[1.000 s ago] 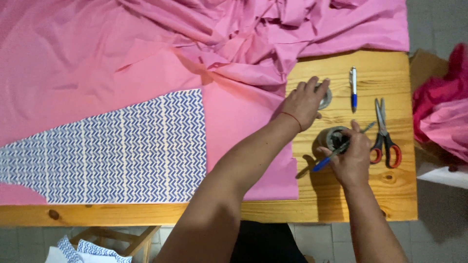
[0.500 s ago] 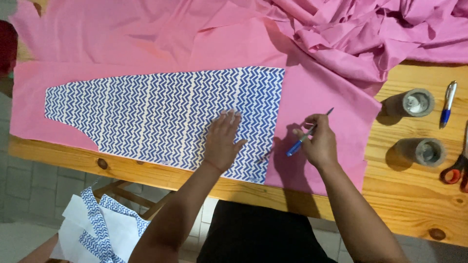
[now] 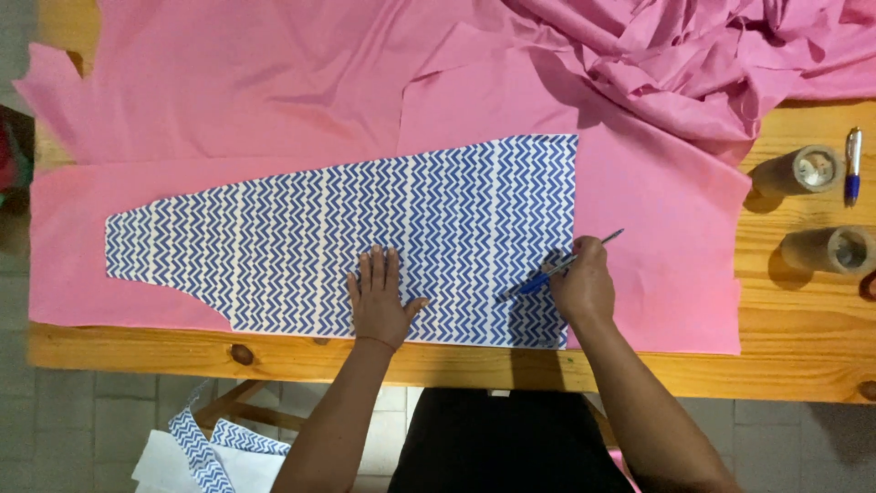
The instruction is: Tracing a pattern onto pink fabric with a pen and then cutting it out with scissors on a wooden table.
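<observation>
Pressing flat on chevron pattern piece (image 3: pixel 365 237), left hand (image 3: pixel 381 301); right hand (image 3: pixel 584 285) grip closed around pen (image 3: pixel 558 266)

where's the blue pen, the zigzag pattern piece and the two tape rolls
blue pen (image 3: pixel 557 267), head view, mid barrel
zigzag pattern piece (image 3: pixel 301 237), head view, centre
tape rolls (image 3: pixel 815 168), head view, upper roll's top

**Wooden table under pink cloth**

A pale wooden table (image 3: pixel 803 365) carries a wide sheet of pink fabric (image 3: pixel 228 110), flat on the left and bunched at the far right corner. On the bare wood to the right stand two small cylindrical rolls (image 3: pixel 815 168) (image 3: pixel 839 250), with a blue-and-silver pen (image 3: pixel 852 162) just beside the farther one.
</observation>
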